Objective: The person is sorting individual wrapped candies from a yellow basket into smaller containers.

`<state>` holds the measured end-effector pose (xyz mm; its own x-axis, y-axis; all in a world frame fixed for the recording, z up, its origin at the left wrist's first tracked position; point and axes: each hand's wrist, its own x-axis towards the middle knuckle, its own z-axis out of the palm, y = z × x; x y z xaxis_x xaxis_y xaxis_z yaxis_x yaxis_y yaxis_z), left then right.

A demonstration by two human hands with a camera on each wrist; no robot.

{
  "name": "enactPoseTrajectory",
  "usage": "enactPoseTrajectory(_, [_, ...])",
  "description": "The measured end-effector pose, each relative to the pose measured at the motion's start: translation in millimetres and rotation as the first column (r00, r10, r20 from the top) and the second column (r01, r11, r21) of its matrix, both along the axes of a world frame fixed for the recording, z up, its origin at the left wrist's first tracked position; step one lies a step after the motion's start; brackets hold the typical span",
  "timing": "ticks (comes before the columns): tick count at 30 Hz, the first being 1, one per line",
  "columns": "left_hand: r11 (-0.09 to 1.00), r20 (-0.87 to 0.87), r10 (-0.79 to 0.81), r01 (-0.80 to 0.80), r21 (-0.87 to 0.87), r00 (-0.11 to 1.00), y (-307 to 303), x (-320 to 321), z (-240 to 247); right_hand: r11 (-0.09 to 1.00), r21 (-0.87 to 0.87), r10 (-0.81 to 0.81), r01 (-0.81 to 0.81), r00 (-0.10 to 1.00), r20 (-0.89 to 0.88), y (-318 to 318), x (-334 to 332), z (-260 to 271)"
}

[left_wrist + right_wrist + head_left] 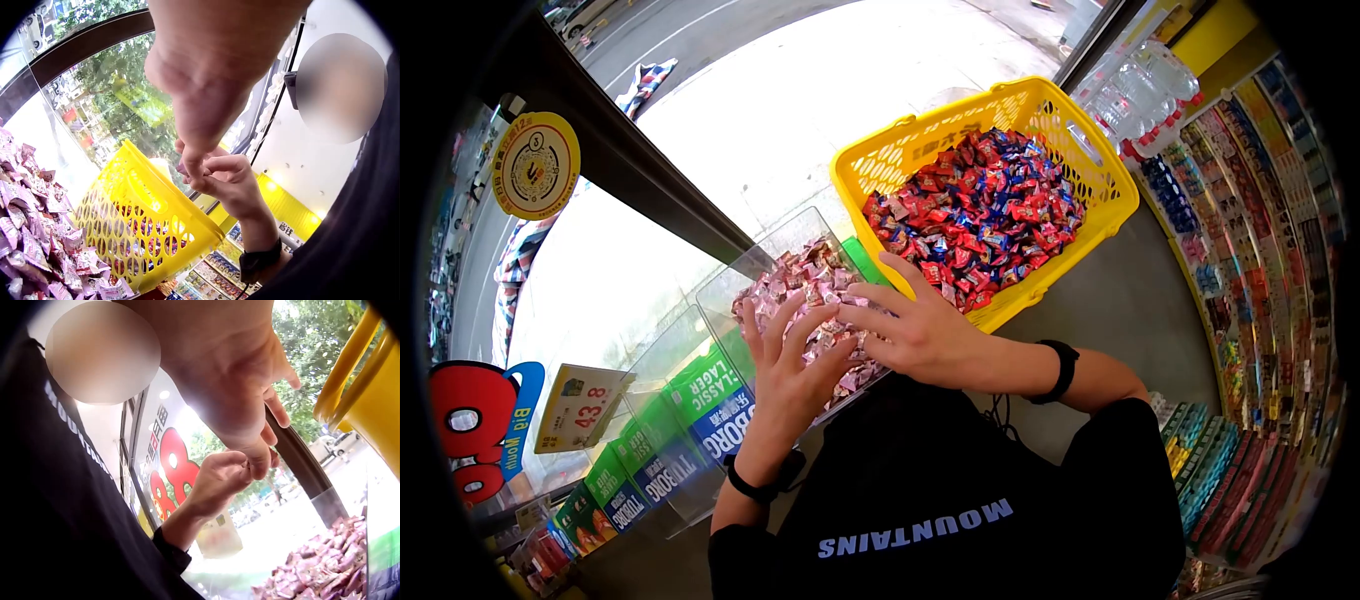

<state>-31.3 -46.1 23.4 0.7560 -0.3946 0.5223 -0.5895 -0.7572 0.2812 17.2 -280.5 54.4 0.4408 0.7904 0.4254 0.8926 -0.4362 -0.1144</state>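
My left hand [785, 365] and right hand [930, 335] meet over a clear bin [725, 275] heaped with pink-wrapped candies [810, 270]. In the left wrist view, a small purple-wrapped candy [182, 169] shows at the fingertips, pinched between thumbs and forefingers and mostly hidden by them. The other fingers of both hands are spread, as the head view shows. Just beyond the right hand stands a yellow basket [1115, 205] filled with red and blue wrapped candies [980, 210].
Green and blue beer cartons [720, 400] stand below the bin, left of my body. A price sign [583, 408] is at the left. Water bottles [1145, 85] stand behind the basket, and packed shelves [1260, 250] line the right side. A dark door frame [640, 170] rises behind the bin.
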Motion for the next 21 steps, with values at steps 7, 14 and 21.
enactPoseTrajectory(7, [0.998, -0.013, 0.061, -0.061, 0.031, 0.998, 16, 2, -16, 0.993, -0.096, -0.077, 0.068, 0.993, -0.094, -25, 20, 25])
enactPoseTrajectory(14, [0.986, -0.148, 0.164, -0.158, 0.049, 0.975, 38, -2, -58, 0.841, -0.493, -0.417, 0.222, 0.847, -0.329, -61, 125, 16])
enactPoseTrajectory(21, [0.970, -0.246, 0.227, -0.198, 0.139, 0.942, 41, -10, -73, 0.629, -0.689, -0.658, 0.359, 0.718, -0.226, -43, 192, -68])
